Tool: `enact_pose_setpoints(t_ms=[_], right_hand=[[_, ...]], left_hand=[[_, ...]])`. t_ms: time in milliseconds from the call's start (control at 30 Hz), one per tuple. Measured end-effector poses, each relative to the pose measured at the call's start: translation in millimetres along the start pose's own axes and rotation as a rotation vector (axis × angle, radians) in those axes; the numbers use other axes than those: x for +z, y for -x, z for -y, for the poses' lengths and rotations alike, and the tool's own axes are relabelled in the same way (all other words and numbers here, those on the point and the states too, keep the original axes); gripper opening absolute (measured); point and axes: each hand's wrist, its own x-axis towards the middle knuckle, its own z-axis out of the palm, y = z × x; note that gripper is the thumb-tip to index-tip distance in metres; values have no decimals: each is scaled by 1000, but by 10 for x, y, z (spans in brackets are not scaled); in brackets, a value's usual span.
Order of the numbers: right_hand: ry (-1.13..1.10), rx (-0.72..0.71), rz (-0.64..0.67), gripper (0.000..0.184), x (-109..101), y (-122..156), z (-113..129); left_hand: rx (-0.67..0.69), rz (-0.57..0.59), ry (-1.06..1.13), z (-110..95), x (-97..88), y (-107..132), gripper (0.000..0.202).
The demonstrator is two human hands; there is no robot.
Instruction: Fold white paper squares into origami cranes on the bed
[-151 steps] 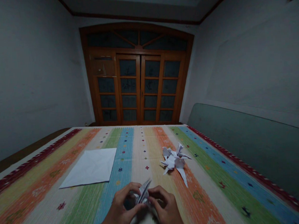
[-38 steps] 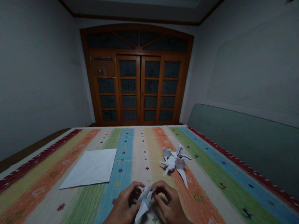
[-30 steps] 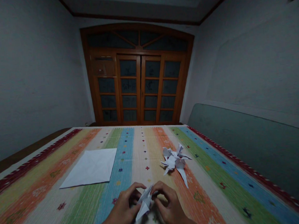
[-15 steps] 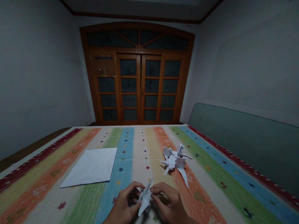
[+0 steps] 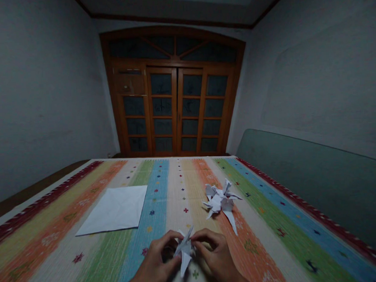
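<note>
A small folded white paper crane (image 5: 185, 257) is held between my two hands near the front of the table. My left hand (image 5: 160, 258) pinches its left side between thumb and fingers. From the right, my right hand (image 5: 214, 254) grips the other side with thumb and forefinger closed on the paper. One pointed end tips up and away from me; the other points down toward me. A pile of folded white paper cranes (image 5: 220, 201) lies beyond my right hand. To the far left rests a flat stack of white paper (image 5: 119, 208).
A striped, patterned tablecloth (image 5: 174, 187) covers the table. Along the right side runs a grey-green bench back or panel (image 5: 314, 181). Wooden double doors with glass panes (image 5: 177, 104) stand at the far wall.
The paper crane has turned slightly in my fingers, its near point swinging down and to the right. Both hands keep nearly the same place. The pile and the paper stack are unmoved.
</note>
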Motion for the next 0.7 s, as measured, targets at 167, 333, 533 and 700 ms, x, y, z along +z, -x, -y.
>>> enact_pose_setpoints(t_ms=[167, 333, 533, 700], right_hand=[[-11, -19, 3, 24, -15, -6, 46], [-68, 30, 21, 31, -6, -4, 52], [-201, 68, 99, 36, -67, -22, 56], [-79, 40, 82, 16, -139, -79, 58]], left_hand=[[-2, -15, -31, -68, -8, 5, 19], [20, -29, 23, 2, -38, -2, 23], [19, -37, 53, 138, -69, -10, 31], [22, -34, 54, 146, -86, -27, 32]])
